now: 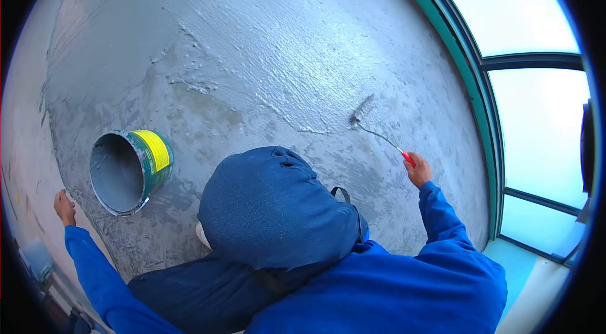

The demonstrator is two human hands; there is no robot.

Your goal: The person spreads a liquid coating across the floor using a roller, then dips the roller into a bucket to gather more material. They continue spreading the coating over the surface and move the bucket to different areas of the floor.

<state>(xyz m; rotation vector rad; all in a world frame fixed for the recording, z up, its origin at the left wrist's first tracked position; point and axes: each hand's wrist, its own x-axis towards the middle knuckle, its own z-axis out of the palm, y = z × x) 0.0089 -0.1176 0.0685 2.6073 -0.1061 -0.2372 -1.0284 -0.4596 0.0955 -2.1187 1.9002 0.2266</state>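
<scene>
My right hand (418,170) is wrapped around the red handle of a paint roller (364,111). Its bent metal stem runs up and left to a grey, coated roller head, which rests on the grey floor (391,208) beside the edge of a wet, glossy coating (278,56). Over on the left, my left hand (64,208) has its fingers curled in, with nothing visible in them. A dark green bucket (159,173) with a yellow label is just right of that hand, apart from it. Grey material coats the bucket's inside.
A green-edged window frame (470,75) with bright panes borders the floor on the right. Pale surface (28,119) lies along the left edge. My bent knee in dark blue trousers (271,208) fills the lower middle. A blurred container (38,260) is at lower left.
</scene>
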